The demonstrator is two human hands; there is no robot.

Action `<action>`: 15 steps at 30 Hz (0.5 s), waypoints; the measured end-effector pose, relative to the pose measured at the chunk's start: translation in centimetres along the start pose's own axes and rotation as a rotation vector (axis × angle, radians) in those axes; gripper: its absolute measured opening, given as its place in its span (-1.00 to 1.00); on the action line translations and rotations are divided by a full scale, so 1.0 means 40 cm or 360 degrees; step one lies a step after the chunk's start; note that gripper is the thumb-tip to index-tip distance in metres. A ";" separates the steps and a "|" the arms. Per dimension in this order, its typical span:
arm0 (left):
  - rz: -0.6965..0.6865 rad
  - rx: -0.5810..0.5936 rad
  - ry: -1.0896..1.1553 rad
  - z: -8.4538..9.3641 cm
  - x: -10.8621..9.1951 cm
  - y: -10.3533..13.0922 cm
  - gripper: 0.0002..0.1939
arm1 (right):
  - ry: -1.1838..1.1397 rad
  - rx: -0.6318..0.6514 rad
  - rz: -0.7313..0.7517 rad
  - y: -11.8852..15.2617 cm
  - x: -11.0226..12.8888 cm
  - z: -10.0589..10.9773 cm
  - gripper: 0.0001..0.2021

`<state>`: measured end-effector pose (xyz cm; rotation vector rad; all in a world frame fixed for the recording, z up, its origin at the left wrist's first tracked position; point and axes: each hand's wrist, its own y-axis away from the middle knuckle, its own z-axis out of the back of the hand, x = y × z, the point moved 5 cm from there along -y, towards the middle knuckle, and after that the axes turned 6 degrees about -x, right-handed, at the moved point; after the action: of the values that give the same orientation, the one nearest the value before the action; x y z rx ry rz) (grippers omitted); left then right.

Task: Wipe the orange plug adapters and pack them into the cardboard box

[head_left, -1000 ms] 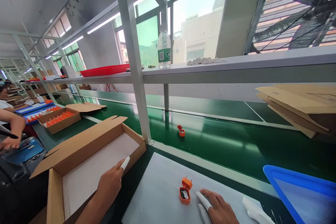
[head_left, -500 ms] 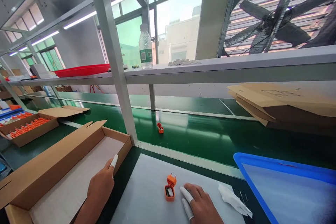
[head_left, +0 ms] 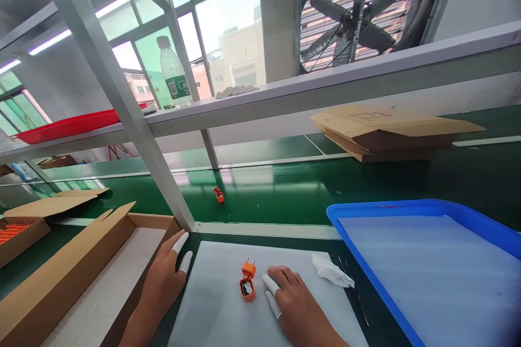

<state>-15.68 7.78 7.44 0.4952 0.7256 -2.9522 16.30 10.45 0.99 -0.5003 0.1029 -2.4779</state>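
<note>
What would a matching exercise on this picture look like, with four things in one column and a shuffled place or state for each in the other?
Column one
1. bottle
2. right hand
3. fan
4. white scrap

Column two
A. beside an open orange plug
B. crumpled, at the right edge of the sheet
C. on the shelf, with a green label
D. dark, at the top of the view, right of centre

Right pairs: 1-C, 2-A, 3-D, 4-B
</note>
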 end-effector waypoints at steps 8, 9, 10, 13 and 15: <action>0.0572 0.0116 0.0477 -0.290 -0.057 -0.351 -0.23 | -0.0126 -0.0011 -0.0024 0.011 -0.021 -0.027 -0.59; 0.0646 0.0101 0.0456 -0.313 -0.043 -0.389 -0.24 | -0.0149 -0.0005 -0.0016 0.012 -0.023 -0.030 -0.62; 0.0718 0.0087 0.0427 -0.333 -0.028 -0.421 -0.30 | -0.0166 0.0003 -0.0009 0.014 -0.025 -0.032 -0.66; 0.0870 0.0026 0.0317 -0.365 0.004 -0.484 -0.49 | -0.0188 0.0035 0.0045 0.014 -0.026 -0.034 -0.75; 0.0912 0.0003 0.0263 -0.372 0.014 -0.503 -0.52 | -0.0170 0.0031 0.0098 0.012 -0.027 -0.034 -0.78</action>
<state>-14.55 32.52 3.67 0.7994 0.4861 -2.3967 16.85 10.63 -0.73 -0.6110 0.0508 -2.3851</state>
